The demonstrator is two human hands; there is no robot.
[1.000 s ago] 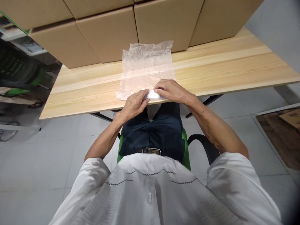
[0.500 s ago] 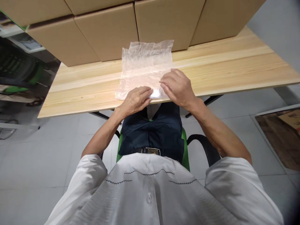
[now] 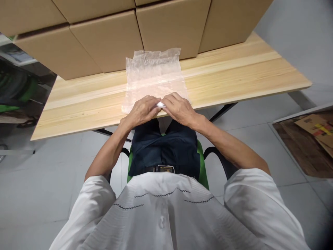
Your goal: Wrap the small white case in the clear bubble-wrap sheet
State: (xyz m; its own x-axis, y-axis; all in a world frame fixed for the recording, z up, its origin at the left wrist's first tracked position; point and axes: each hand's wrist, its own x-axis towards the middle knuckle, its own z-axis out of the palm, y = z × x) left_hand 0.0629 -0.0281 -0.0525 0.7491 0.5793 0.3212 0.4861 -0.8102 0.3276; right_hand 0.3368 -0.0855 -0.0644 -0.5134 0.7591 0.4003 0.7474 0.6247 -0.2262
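Operator: Since half a second ago, the right hand (image 3: 179, 110) had returned from the sheet's middle to meet the left hand (image 3: 142, 111) at the near edge.

Inspector: Confirmed. Both hands pinched the small white rolled end (image 3: 160, 104) of the bubble wrap sheet (image 3: 153, 74) (it lay flat on the wooden table (image 3: 234, 74), before the cardboard boxes (image 3: 109, 38)). For this step, judged: keep thumbs level, roll tight, pressure even.

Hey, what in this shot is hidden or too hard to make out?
- White item, head view: both hands, left hand and right hand, cover nearly all of it; its shape can't be told.
- Plastic sheet: near edge lies under the hands.
- Boxes: tops cut off by the top edge.
- Belt buckle: too small to read.
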